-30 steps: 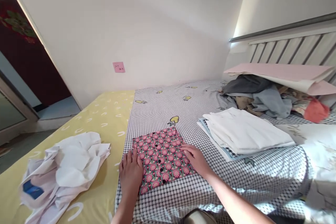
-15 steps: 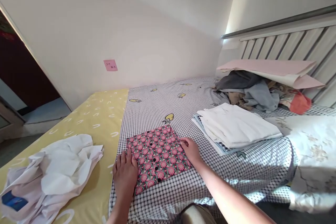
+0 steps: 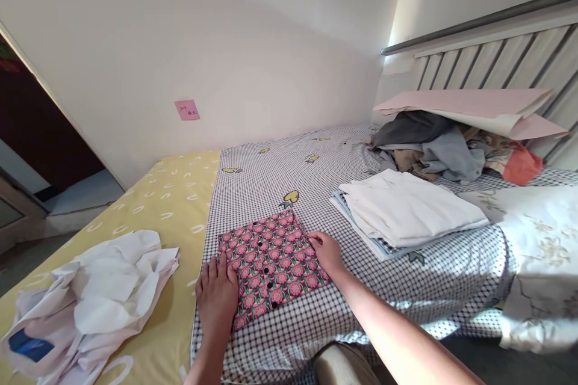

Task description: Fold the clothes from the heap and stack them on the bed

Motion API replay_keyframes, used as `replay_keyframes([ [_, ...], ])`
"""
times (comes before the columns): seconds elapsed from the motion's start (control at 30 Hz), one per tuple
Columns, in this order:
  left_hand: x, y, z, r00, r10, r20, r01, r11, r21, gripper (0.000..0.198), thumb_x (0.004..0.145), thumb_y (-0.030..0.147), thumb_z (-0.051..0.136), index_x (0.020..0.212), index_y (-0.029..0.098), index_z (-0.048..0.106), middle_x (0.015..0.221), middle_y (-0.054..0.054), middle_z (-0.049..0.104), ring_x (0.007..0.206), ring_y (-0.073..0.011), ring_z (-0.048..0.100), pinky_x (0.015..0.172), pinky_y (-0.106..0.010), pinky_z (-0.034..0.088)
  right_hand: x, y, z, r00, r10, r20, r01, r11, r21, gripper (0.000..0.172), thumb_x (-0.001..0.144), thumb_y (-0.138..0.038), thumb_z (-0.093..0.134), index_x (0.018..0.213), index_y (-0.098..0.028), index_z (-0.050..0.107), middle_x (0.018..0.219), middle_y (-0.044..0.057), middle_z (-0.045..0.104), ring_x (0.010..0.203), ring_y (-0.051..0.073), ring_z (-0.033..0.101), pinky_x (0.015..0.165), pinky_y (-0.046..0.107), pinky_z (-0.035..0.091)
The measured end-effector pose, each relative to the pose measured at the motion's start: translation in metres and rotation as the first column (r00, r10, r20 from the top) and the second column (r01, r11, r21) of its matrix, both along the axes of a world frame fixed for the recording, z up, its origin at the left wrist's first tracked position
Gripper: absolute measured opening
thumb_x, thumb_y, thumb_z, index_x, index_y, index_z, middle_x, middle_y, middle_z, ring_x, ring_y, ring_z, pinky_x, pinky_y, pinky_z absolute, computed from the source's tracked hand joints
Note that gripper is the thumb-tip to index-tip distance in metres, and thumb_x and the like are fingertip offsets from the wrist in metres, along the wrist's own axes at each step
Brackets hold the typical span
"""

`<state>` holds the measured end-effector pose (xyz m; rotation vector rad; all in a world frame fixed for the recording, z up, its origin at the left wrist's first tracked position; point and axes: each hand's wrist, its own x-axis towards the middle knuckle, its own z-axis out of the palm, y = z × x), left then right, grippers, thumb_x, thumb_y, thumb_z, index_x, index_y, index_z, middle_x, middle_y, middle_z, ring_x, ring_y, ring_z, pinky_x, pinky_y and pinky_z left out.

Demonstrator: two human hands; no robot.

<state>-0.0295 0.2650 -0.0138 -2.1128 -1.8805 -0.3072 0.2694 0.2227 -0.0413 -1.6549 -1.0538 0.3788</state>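
Note:
A pink floral garment with a row of black buttons, perhaps a shirt (image 3: 284,258), lies folded into a flat rectangle on the checked bedding (image 3: 257,198). My left hand (image 3: 217,289) rests flat at its left edge, fingers stretched out. At the right edge, my right hand (image 3: 326,252) has its thumb and fingers closed on the border of the cloth. A neat stack of folded white and light blue clothes (image 3: 406,210) lies to the right of my right hand.
A crumpled white garment (image 3: 108,289) lies on the yellow sheet (image 3: 180,192) at left. Back right, a heap of dark and grey clothes (image 3: 447,144) sits under a pink sheet of card (image 3: 469,105). A white railing (image 3: 497,60) stands behind. A pink note (image 3: 186,110) sticks to the wall.
The view has shifted slightly. Both hands stay at the edges of the floral garment, which keeps its folded shape.

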Motion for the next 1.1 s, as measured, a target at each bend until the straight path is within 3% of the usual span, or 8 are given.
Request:
replay_keyframes([
  [0.23, -0.001, 0.001, -0.002, 1.000, 0.003, 0.011, -0.003, 1.000, -0.001, 0.058, 0.105, 0.032, 0.022, 0.154, 0.014, 0.048, 0.158, -0.012, 0.054, 0.148, -0.0324, 0.045, 0.122, -0.048, 0.035, 0.000, -0.003, 0.003, 0.998, -0.023, 0.053, 0.022, 1.000, 0.006, 0.032, 0.085, -0.018, 0.055, 0.110, -0.022, 0.074, 0.105, 0.007, 0.074, 0.089, 0.023, 0.069, 0.086, 0.036, 0.055],
  [0.43, -0.001, 0.001, -0.002, 1.000, -0.004, 0.002, 0.004, 0.999, 0.036, 0.057, 0.105, 0.031, 0.025, 0.152, 0.012, 0.051, 0.155, -0.013, 0.057, 0.146, -0.0326, 0.047, 0.121, -0.047, 0.036, -0.002, -0.001, 0.006, 0.992, 0.007, 0.124, 0.000, 0.999, -0.054, 0.023, 0.086, -0.015, 0.059, 0.087, -0.024, 0.080, 0.100, 0.007, 0.074, 0.095, 0.022, 0.068, 0.091, 0.034, 0.051],
  [0.7, -0.001, 0.001, 0.001, 1.000, -0.002, 0.011, 0.002, 1.000, 0.021, 0.056, 0.105, 0.030, 0.025, 0.152, 0.013, 0.051, 0.156, -0.013, 0.056, 0.146, -0.0318, 0.048, 0.122, -0.048, 0.036, 0.001, 0.002, 0.007, 0.986, 0.056, 0.159, -0.039, 0.993, -0.108, 0.024, 0.089, -0.014, 0.058, 0.081, -0.023, 0.078, 0.096, 0.005, 0.075, 0.093, 0.020, 0.068, 0.087, 0.029, 0.048],
  [0.8, -0.001, 0.001, 0.001, 1.000, -0.001, 0.002, 0.001, 1.000, 0.020, 0.057, 0.105, 0.030, 0.023, 0.152, 0.013, 0.051, 0.156, -0.013, 0.057, 0.146, -0.0316, 0.048, 0.122, -0.047, 0.036, 0.003, 0.002, 0.007, 0.984, 0.064, 0.164, -0.046, 0.993, -0.113, 0.027, 0.094, -0.023, 0.054, 0.078, -0.023, 0.076, 0.092, 0.005, 0.074, 0.091, 0.021, 0.068, 0.085, 0.029, 0.048],
  [0.97, -0.001, 0.001, 0.001, 1.000, 0.004, -0.001, -0.004, 1.000, 0.011, 0.056, 0.105, 0.029, 0.025, 0.152, 0.014, 0.051, 0.157, -0.012, 0.056, 0.145, -0.0318, 0.049, 0.120, -0.048, 0.039, 0.003, 0.004, 0.010, 0.984, 0.065, 0.165, -0.046, 0.992, -0.117, 0.048, 0.101, -0.045, 0.044, 0.068, -0.023, 0.070, 0.079, 0.007, 0.068, 0.084, 0.022, 0.065, 0.078, 0.030, 0.048],
  [1.1, -0.001, 0.002, 0.000, 1.000, 0.008, 0.009, -0.008, 1.000, -0.003, 0.056, 0.105, 0.029, 0.025, 0.152, 0.014, 0.050, 0.157, -0.012, 0.055, 0.146, -0.0320, 0.048, 0.122, -0.048, 0.037, -0.003, 0.006, 0.011, 0.985, 0.046, 0.167, -0.026, 0.992, -0.120, 0.028, 0.087, -0.040, 0.064, 0.064, -0.024, 0.066, 0.086, 0.004, 0.064, 0.084, 0.021, 0.063, 0.077, 0.030, 0.046],
])
